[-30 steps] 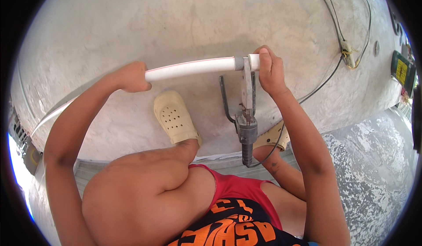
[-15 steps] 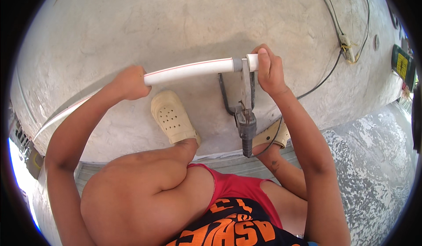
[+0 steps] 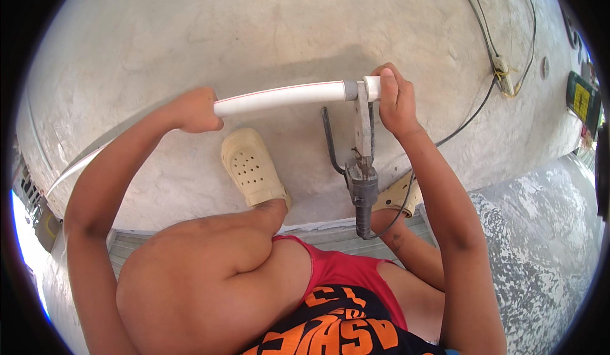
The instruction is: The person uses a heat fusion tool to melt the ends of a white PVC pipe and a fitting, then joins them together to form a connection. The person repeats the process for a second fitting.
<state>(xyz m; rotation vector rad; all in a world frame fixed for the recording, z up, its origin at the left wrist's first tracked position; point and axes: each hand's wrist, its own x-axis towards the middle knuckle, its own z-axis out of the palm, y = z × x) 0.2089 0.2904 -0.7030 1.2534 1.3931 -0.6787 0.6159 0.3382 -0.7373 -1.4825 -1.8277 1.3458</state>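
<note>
Pipe: white plastic pipe [image 3: 279,96] lies level between both hands, its end pushed against the welding tool's heating head [image 3: 363,121].
Left hand [image 3: 194,110]: fingers wrapped tight around the pipe.
Right hand [image 3: 395,98]: fingers clamped on a short white fitting [image 3: 373,88] at the head's other side.
Progress: both pieces appear seated for heating; joining them looks left to do.
Nearby: beige clog [image 3: 252,167] below the left fingers.

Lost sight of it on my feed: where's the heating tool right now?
In the head view the grey heating tool stands right of centre on the concrete floor, beneath the white pipe, beside the right hand.
</note>
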